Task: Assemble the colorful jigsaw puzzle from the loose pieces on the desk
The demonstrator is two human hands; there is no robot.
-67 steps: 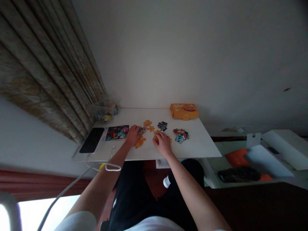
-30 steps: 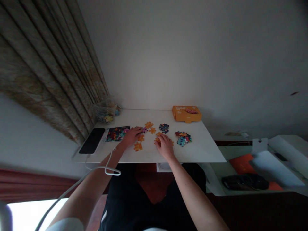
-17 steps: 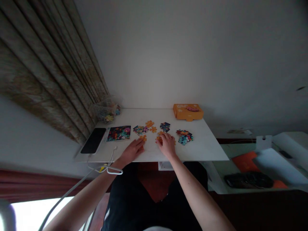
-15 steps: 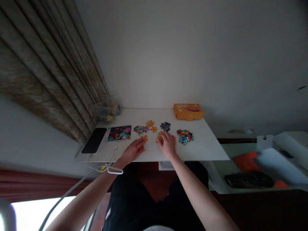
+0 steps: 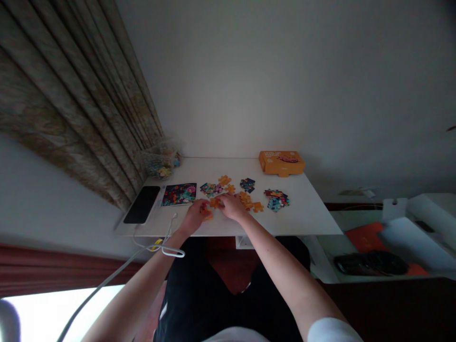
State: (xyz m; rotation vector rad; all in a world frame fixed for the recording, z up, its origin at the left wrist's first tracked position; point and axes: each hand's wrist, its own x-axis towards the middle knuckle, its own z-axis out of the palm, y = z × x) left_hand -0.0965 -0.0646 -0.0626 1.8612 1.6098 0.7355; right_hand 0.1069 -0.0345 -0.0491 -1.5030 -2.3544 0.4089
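Note:
My left hand (image 5: 194, 217) is at the near left of the white table, fingers curled at an orange puzzle piece (image 5: 207, 215). Reaching left across the middle, my right hand (image 5: 231, 206) has its fingertips closed on another orange puzzle piece (image 5: 214, 203), close to the left fingers. To the right of that hand lies a spread of orange face-down pieces (image 5: 245, 199). Beyond the hands are a colourful pile of pieces (image 5: 211, 189), a dark pile (image 5: 247, 185) and more orange pieces (image 5: 224, 180). A further mixed pile (image 5: 277, 201) sits to the right.
A printed picture card (image 5: 178, 194) and a black phone (image 5: 141, 204) with a white cable (image 5: 173, 251) lie at left. The clear basket (image 5: 160, 164) is at the back left, the orange puzzle box (image 5: 282, 163) at the back right. A lower shelf stands at right.
My right hand has moved left from the orange spread to beside my left hand, uncovering those pieces. My left hand has curled its fingers; the view has shifted slightly.

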